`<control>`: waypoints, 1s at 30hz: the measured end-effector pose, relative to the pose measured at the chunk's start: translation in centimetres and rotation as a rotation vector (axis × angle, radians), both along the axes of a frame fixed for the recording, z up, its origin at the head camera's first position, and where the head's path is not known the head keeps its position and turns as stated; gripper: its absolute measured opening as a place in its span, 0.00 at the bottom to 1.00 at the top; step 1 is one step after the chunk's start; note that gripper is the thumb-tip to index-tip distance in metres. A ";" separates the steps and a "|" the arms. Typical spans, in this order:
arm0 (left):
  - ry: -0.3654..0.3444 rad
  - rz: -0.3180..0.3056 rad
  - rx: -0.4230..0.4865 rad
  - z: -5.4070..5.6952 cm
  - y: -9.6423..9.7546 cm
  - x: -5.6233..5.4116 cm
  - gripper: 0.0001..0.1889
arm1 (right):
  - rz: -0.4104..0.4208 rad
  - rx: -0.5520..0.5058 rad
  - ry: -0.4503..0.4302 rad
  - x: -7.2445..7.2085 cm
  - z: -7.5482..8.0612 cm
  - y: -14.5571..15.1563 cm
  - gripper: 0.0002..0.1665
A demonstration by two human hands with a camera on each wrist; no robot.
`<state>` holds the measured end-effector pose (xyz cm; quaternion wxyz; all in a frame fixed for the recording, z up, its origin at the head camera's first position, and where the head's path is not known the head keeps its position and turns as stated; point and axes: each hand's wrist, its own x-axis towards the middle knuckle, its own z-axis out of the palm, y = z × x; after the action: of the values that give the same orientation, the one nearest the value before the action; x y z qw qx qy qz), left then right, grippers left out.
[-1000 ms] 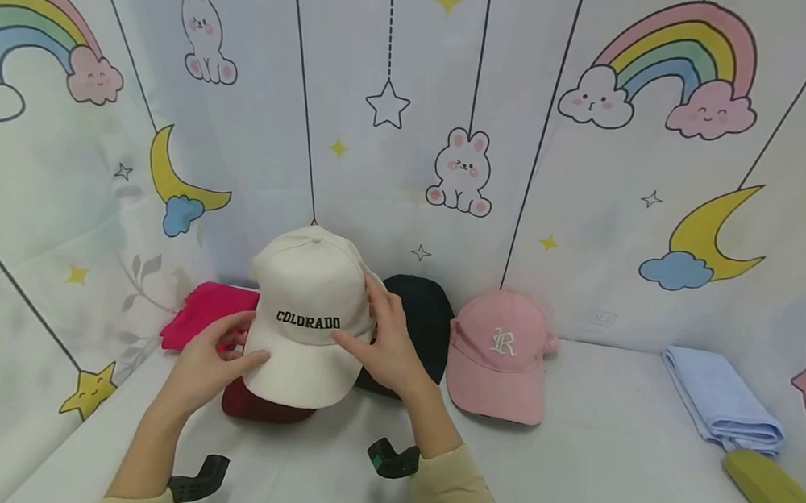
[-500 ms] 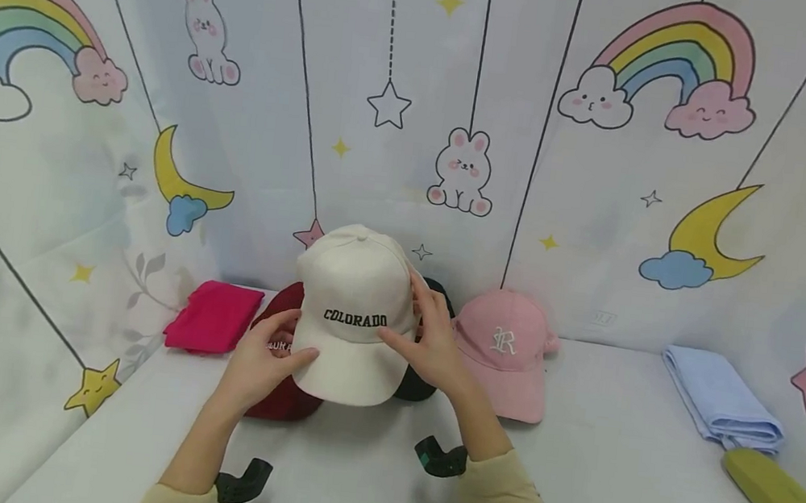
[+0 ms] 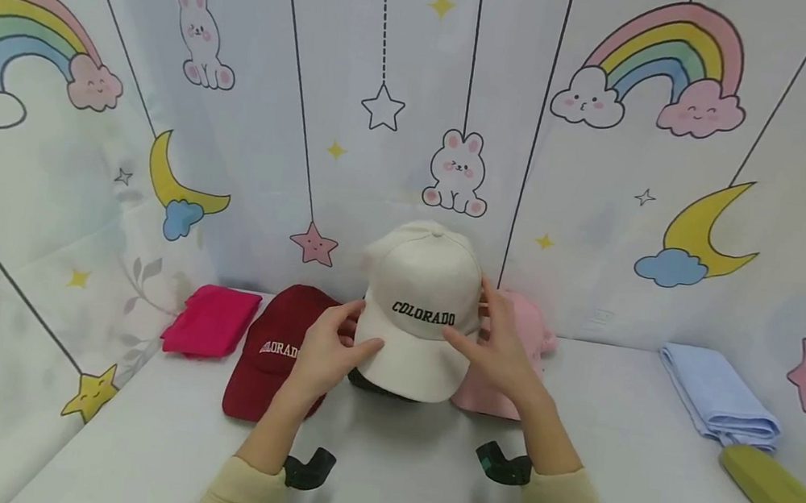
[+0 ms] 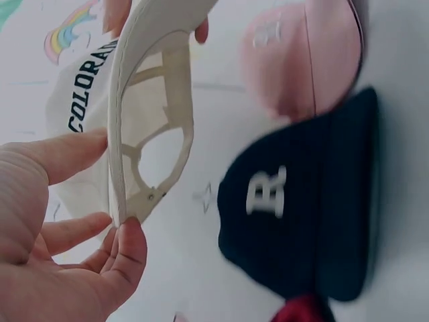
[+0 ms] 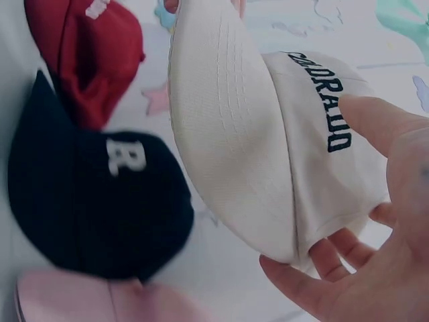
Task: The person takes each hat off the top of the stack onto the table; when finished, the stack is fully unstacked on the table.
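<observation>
A cream baseball cap [image 3: 421, 286] with black COLORADO lettering is held upright between both hands, brim toward me. My left hand [image 3: 328, 349] pinches the cap's left side, thumb at the brim edge. On the other side my right hand [image 3: 506, 350] grips the crown and brim edge, thumb on the front by the lettering. In the left wrist view the cap's hollow inside and rear strap opening show. Behind it is a dark navy cap [image 5: 100, 201] with a white R, mostly hidden in the head view. A pink cap [image 3: 523, 328] is partly covered by the right hand.
A dark red cap [image 3: 277, 353] stands on the white table [image 3: 409, 487] at left, partly behind the left hand. Beyond it lies a folded bright pink cloth [image 3: 212, 320]. A folded light blue cloth [image 3: 720, 395] and a green object [image 3: 780, 502] lie at right. A printed curtain rises behind.
Both hands have carried the cream cap to the right, from in front of the red cap to in front of the navy and pink caps. The red cap now shows more fully.
</observation>
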<state>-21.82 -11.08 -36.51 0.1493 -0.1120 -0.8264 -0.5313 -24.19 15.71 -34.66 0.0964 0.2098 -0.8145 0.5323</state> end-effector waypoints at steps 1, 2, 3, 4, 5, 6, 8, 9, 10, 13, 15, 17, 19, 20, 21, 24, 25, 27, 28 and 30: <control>0.005 -0.005 -0.003 0.1 0.7 -0.2 0.34 | -0.008 0.002 0.003 0.1 0.0 0.7 0.57; 0.016 -0.016 -0.006 0.1 1.4 -0.4 0.33 | -0.020 0.008 0.009 0.1 0.0 1.3 0.58; 0.024 -0.026 -0.010 0.1 2.1 -0.6 0.33 | -0.033 0.013 0.007 0.2 0.0 2.0 0.58; 0.032 -0.034 -0.015 0.1 2.8 -0.9 0.33 | -0.046 0.018 0.006 0.3 0.0 2.7 0.58; 0.042 -0.043 -0.021 0.1 3.5 -1.1 0.33 | -0.059 0.022 0.008 0.4 0.0 3.3 0.57; 0.050 -0.055 -0.024 0.2 4.2 -1.4 0.32 | -0.073 0.027 0.008 0.4 0.1 4.0 0.57; 0.060 -0.078 -0.026 0.3 5.7 -1.8 0.32 | -0.100 0.040 0.016 0.6 0.1 5.3 0.57; 0.058 -0.090 -0.025 0.3 6.4 -2.1 0.32 | -0.113 0.043 0.021 0.7 0.2 5.9 0.57; 0.058 -0.103 -0.025 0.4 7.1 -2.3 0.33 | -0.125 0.050 0.030 0.7 0.2 6.6 0.56; 0.042 -0.142 -0.027 0.4 9.5 -2.9 0.33 | -0.168 0.073 0.057 1.1 0.3 8.6 0.56; 0.029 -0.163 -0.026 0.3 11.2 -3.2 0.33 | -0.209 0.097 0.072 1.4 0.3 10.1 0.55; 0.029 -0.181 -0.028 0.2 12.9 -3.5 0.33 | -0.258 0.118 0.074 1.7 0.2 11.5 0.55; 0.030 -0.201 -0.022 0.0 14.7 -3.7 0.32 | -0.301 0.131 0.070 1.9 0.0 13.0 0.55; 0.025 -0.205 -0.013 -0.2 15.6 -3.8 0.31 | -0.322 0.141 0.063 2.1 -0.1 13.8 0.55; 0.024 -0.214 -0.003 -0.3 16.5 -3.8 0.31 | -0.340 0.147 0.059 2.2 -0.2 14.6 0.54; 0.006 -0.226 0.041 -0.6 18.9 -3.7 0.30 | -0.381 0.159 0.052 2.5 -0.2 16.5 0.53; -0.002 -0.228 0.059 -0.6 19.6 -3.7 0.30 | -0.392 0.164 0.050 2.6 -0.2 17.1 0.52; -0.021 -0.225 0.088 -0.7 21.0 -3.5 0.31 | -0.416 0.168 0.038 2.7 -0.1 18.1 0.51; -0.034 -0.218 0.092 -0.8 21.7 -3.4 0.32 | -0.432 0.175 0.025 2.8 -0.1 18.6 0.51; -0.055 -0.215 0.106 -0.9 22.9 -3.3 0.33 | -0.449 0.169 -0.010 2.9 -0.2 19.5 0.51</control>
<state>-25.13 11.81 -37.45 0.0745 -0.1775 -0.7840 -0.5902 -21.28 35.20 -34.82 0.1906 0.0281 -0.8829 0.4283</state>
